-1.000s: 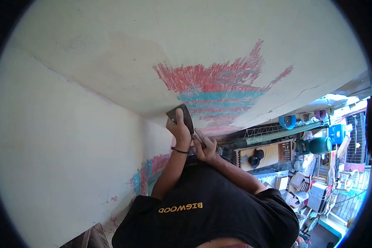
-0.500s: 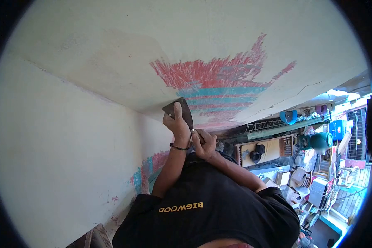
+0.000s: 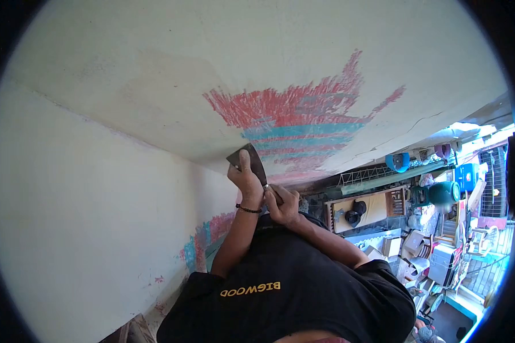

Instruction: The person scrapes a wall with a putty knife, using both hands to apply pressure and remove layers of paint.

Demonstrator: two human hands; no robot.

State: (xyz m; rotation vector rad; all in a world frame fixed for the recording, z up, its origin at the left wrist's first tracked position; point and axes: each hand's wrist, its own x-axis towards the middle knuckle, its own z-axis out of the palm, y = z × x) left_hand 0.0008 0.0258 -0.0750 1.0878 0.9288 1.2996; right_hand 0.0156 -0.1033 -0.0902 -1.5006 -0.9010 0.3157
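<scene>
A dark, flat scraper [image 3: 257, 165] lies with its broad edge against the painted wall [image 3: 303, 111], just below a patch of red and blue paint. My left hand [image 3: 246, 177], with a dark bracelet at its wrist, grips the blade, its thumb laid along the face. Close beside it, my right hand [image 3: 282, 204] is closed round the scraper's handle. Blue and pink stripes run across the wall to the right of the blade. The fingers behind the blade are partly hidden.
A pale side wall [image 3: 97, 211] meets the painted wall at the left. At the right are a wooden bench [image 3: 372, 210] with a dark hat on it, a green tank [image 3: 444, 193], a blue container [image 3: 467, 178], a white box [image 3: 442, 266] and mixed clutter.
The scraper and both hands have shifted slightly down in the view, and the painted patch has shifted slightly left. Both hands keep their hold.
</scene>
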